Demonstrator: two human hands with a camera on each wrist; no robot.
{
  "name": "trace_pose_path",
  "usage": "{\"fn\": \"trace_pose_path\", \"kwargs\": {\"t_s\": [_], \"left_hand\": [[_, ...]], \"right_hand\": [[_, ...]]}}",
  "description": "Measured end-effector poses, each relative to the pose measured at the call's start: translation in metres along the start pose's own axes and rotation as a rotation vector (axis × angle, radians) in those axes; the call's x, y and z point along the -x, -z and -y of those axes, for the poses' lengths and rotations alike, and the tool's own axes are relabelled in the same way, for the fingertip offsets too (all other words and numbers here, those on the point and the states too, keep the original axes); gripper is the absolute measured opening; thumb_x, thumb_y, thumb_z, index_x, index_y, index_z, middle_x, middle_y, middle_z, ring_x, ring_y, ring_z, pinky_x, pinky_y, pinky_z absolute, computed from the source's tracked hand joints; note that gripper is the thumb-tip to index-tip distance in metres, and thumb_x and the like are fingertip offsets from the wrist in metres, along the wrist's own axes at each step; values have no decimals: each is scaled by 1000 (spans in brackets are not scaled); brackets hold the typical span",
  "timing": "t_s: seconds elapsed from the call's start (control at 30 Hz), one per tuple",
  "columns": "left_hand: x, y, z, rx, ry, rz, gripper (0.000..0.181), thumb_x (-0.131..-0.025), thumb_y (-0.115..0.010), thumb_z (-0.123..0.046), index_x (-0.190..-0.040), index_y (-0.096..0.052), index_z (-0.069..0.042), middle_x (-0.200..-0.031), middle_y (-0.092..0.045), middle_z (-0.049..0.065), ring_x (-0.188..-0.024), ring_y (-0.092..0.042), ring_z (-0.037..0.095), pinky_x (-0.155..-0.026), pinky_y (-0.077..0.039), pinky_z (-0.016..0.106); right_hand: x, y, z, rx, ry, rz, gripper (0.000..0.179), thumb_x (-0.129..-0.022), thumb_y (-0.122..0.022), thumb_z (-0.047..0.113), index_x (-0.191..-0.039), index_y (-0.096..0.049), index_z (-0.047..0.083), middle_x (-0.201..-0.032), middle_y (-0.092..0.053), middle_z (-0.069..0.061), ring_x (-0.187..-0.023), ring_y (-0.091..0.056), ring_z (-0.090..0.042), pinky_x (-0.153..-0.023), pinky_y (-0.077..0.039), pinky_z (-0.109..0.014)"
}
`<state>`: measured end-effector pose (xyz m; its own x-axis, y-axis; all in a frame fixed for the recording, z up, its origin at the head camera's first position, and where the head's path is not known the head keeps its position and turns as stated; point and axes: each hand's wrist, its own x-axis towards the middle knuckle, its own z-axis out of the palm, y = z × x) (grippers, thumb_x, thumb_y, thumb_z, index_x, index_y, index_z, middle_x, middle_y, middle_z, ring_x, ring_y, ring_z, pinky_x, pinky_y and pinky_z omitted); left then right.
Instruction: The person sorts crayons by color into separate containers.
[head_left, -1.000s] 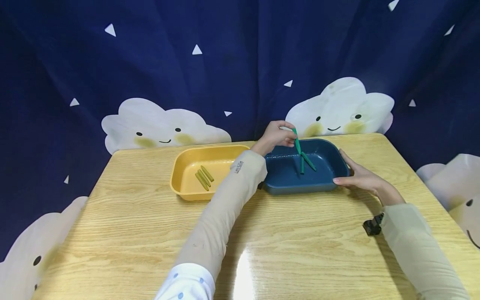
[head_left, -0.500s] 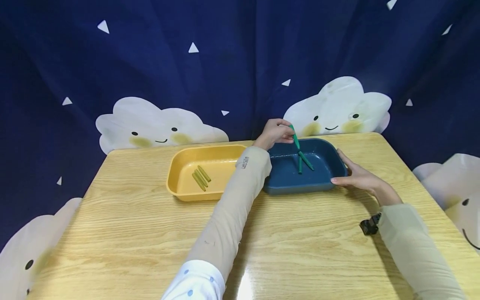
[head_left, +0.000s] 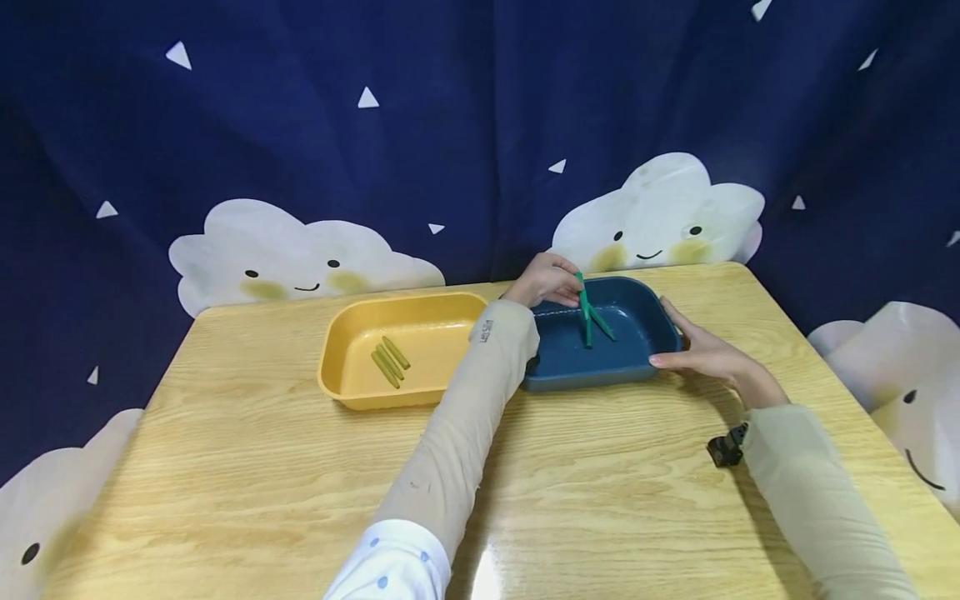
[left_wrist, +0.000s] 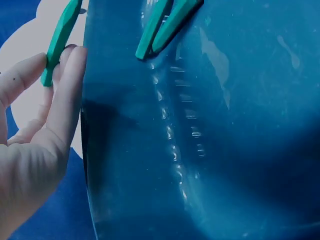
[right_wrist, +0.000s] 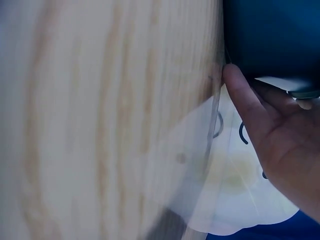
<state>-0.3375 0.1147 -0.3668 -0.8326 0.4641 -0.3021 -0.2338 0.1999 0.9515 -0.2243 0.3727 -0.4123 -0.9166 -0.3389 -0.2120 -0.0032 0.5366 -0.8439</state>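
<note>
My left hand (head_left: 551, 281) pinches a slim green crayon-like stick (left_wrist: 62, 40) between thumb and fingertips over the far left side of the blue tray (head_left: 592, 379). The held stick slants down towards two more green sticks (left_wrist: 155, 27) lying in that tray, and overlaps them in the head view. At the tray's right end my right hand (head_left: 708, 354) holds the outer wall, its thumb near the front corner and fingers spread towards the back. In the right wrist view the thumb (right_wrist: 242, 90) touches the tray's lower edge.
A yellow tray (head_left: 330, 367) stands left of the blue one, with several olive-yellow sticks (head_left: 390, 362) in it. My left sleeve (head_left: 457, 425) crosses its right end. Both trays sit near the back of the wooden table (head_left: 247, 483), before a dark blue cloud-print curtain (head_left: 315, 125).
My left hand has lowered slightly, bringing the held green stick down closer to the two in the blue tray. My right hand keeps its hold. The whole head view has shifted a little.
</note>
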Motion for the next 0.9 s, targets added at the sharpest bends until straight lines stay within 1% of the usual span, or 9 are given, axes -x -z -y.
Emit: {"fn": "trace_pose_path", "kwargs": {"t_s": [0.17,0.27,0.37,0.43,0.6,0.7,0.87,0.9], "left_hand": [[-1,5,3,-56,46,33,36,-82,-60,6,-118,-54,8,-77,-64,18,-65,-64,26,-71,-54,36],[-1,5,3,-81,66,52,37,-81,-61,7,-118,-53,9,-77,-64,18,-65,-64,26,-70,-54,35],[-1,4,1,-112,81,63,36,-81,-61,8,-116,-53,10,-78,-64,19,-67,-65,27,-69,-54,34],[-1,3,0,-143,94,71,35,-82,-60,8,-116,-53,10,-82,-64,20,-72,-66,28,-69,-54,33],[-2,3,0,-180,105,64,28,-86,-55,5,-113,-55,12,-99,-63,26,-82,-66,30,-69,-54,33],[-2,2,-1,-168,87,51,25,-88,-54,1,-110,-58,12,-104,-62,26,-83,-65,30,-69,-54,33],[1,2,-6,-97,58,56,31,-87,-57,-1,-118,-55,8,-108,-60,25,-89,-63,32,-74,-53,35],[1,2,-7,-80,51,58,32,-87,-58,0,-118,-55,7,-109,-60,25,-87,-64,31,-75,-53,35]], "right_hand": [[-1,-2,0,-12,-3,10,103,-83,-66,16,-143,16,28,-149,18,-11,-130,7,-49,-97,-9,-68],[0,-1,0,-10,-1,4,102,-83,-66,16,-143,16,29,-149,18,-12,-130,5,-51,-97,-10,-69],[0,-1,1,-2,2,-1,103,-83,-66,17,-143,16,28,-149,17,-12,-130,5,-50,-96,-10,-69],[0,-1,1,-3,3,2,103,-83,-67,16,-143,16,27,-149,18,-13,-130,6,-49,-96,-10,-69],[0,0,0,15,5,-1,103,-83,-66,17,-143,17,28,-149,18,-13,-131,9,-47,-95,-9,-70],[-1,0,-1,20,6,-4,103,-83,-66,17,-143,16,27,-149,18,-13,-132,10,-46,-95,-8,-70],[-1,0,-1,13,1,-2,103,-83,-66,17,-144,17,24,-149,18,-12,-132,9,-46,-96,-8,-70],[-1,0,-1,13,0,-1,103,-83,-66,17,-143,17,25,-149,18,-12,-132,10,-45,-96,-8,-70]]}}
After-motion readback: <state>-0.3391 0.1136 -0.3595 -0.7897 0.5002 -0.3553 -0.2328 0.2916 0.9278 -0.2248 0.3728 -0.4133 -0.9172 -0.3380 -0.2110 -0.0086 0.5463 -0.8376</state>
